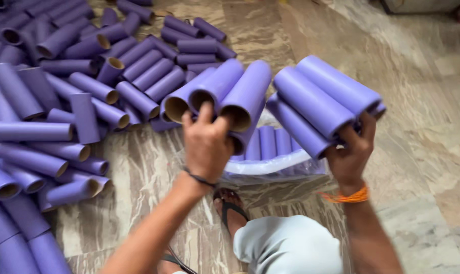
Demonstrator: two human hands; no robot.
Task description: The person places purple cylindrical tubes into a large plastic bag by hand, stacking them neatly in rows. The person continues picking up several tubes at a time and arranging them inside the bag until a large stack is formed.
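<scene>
Two tube bundles [225, 96] gripped, left hand [205, 144], right hand [350, 155]

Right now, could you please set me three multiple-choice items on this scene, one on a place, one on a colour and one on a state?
1. Where does the big loose pile of tubes lie?
A. on the floor, to the person's left
B. on a shelf
C. in a crate

2. What colour are the tubes' outsides?
A. green
B. purple
C. red

3. What is the state of the left hand?
A. empty and flat
B. resting on the floor
C. gripping a bunch of tubes

Answers: 1 A, the pile spreads over the marble floor; 2 B, every tube is purple outside; 3 C, its fingers hook into the open tube ends.
</scene>
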